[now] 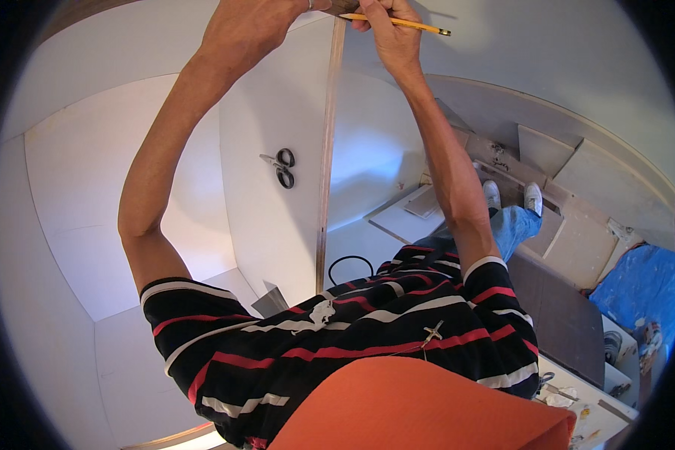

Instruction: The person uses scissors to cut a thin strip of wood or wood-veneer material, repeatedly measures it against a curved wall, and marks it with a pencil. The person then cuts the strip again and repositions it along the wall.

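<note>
My right hand (391,31) is closed around a yellow pencil (416,26) at the top edge. The pencil's tip points left, against a dark brown strip (343,7) of wood-like material. My left hand (256,24) is raised to the left of it, close to the strip, and its fingers run out of view at the top. Below the hands, scissors (283,168) with black handles lie on a white panel (270,112). This panel has a narrow wood-coloured edge (328,150).
White panels form a box-like compartment (127,195) at left. A grey metal blade (270,301) and a black loop (350,260) show beside my shirt. At right are loose boards (547,150), a dark brown board (559,322), a blue plastic sheet (641,289) and a cluttered white surface (592,412).
</note>
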